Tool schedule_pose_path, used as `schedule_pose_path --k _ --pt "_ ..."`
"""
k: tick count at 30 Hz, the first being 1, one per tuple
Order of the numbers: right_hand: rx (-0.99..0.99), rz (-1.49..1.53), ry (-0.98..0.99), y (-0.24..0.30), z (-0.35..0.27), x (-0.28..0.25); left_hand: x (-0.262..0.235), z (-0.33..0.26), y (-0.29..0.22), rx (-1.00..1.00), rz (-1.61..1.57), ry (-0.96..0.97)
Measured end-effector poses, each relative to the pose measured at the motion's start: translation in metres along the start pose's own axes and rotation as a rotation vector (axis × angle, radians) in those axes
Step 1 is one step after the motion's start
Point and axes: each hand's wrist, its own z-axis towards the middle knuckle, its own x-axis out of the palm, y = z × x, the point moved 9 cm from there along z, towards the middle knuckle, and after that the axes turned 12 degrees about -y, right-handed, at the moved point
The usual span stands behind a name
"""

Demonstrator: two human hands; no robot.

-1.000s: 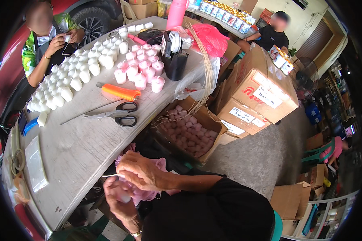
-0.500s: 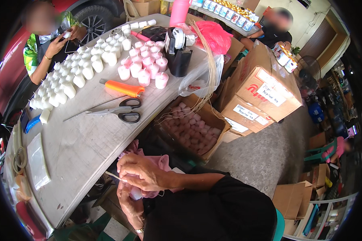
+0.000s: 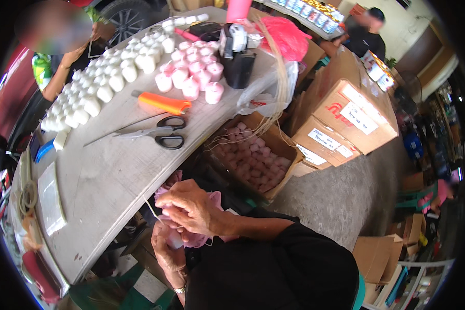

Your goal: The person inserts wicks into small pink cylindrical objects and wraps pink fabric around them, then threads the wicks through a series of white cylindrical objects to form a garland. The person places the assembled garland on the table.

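My left hand [image 3: 166, 250], below the table's edge, is wrapped round a small pale pink candle [image 3: 175, 239], which shows only in part between the fingers. A white wick [image 3: 152, 209] sticks out by the hands and points up toward the table. Curled over the candle's upper end is my right hand [image 3: 191, 205], its fingers bent and close together; what lies under them is hidden. Pink cloth [image 3: 215, 198] lies in my lap under and behind the hands.
The table [image 3: 108, 201] holds scissors [image 3: 160, 133], an orange-handled cutter [image 3: 165, 102], a thin rod [image 3: 121, 128], white candles [image 3: 104, 93] and pink candles [image 3: 190, 88]. A carton [image 3: 258, 194] of pink pieces stands right of it, with long wicks [image 3: 280, 77] draped over, beside stacked boxes [image 3: 341, 119].
My head view has shifted a little, so the table appears slightly moved. Both hands stay together at the candle. The wick now slants more steeply upward.
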Motion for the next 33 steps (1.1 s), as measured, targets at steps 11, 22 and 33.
schedule_pose_path --k 11,22,33 --pt "-0.260 -0.183 0.041 0.018 0.043 -0.011 -0.017 -0.007 0.007 -0.060 -0.018 -0.010" --pt "-0.436 -0.454 0.101 -0.005 0.116 0.038 -0.019 -0.001 0.018 -0.010 -0.088 0.088" --pt "-0.601 -1.057 0.584 -0.060 0.161 0.102 -0.022 0.001 0.019 -0.012 -0.098 0.061"
